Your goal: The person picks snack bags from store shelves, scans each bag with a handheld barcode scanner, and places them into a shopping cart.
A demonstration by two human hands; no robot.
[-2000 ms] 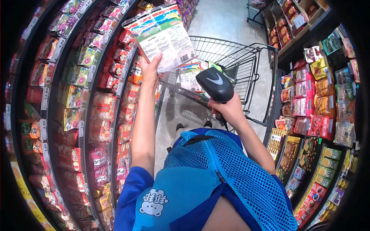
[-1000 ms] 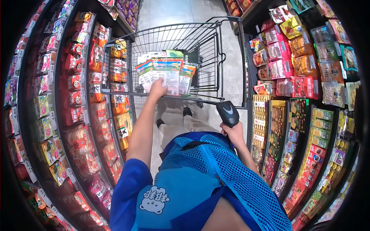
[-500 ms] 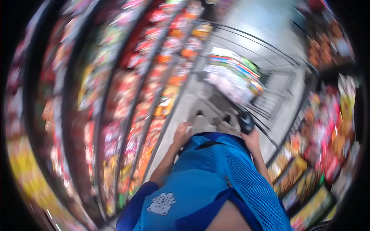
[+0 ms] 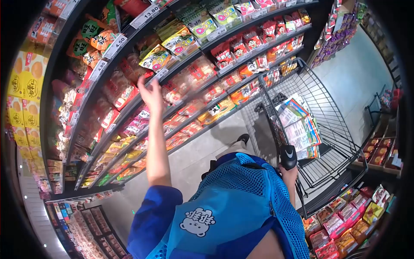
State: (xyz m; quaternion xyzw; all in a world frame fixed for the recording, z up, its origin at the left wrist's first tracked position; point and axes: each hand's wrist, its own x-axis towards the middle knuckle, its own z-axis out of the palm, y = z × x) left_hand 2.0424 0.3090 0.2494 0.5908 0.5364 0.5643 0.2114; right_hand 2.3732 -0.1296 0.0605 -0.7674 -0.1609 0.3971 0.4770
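My left hand (image 4: 152, 97) is raised to the snack shelves with its fingers apart, holding nothing that I can see. Its fingertips are close to a red-edged spot below a yellow snack bag (image 4: 156, 58) and a shelf price tag; whether they touch anything is unclear. Bags of pale, round snacks in red-printed clear wrap (image 4: 181, 84) lie just right of it. Down by my side, my right hand (image 4: 289, 172) is wrapped round the handle of a black wire shopping cart (image 4: 336, 116), partly hidden by the handle's black end piece (image 4: 288, 156). A stack of colourful printed packages (image 4: 297, 129) lies in the cart.
Tiered shelves of bagged snacks (image 4: 222, 56) curve along the left and front. Yellow boxes (image 4: 26, 82) are stacked at far left. A low display of packets (image 4: 345, 216) stands at lower right, behind the cart. Grey tiled floor (image 4: 194, 149) runs between.
My left hand has risen from beside my waist to the shelf. The view has turned toward the shelves, and the cart now appears farther right. My right hand stays at the handle.
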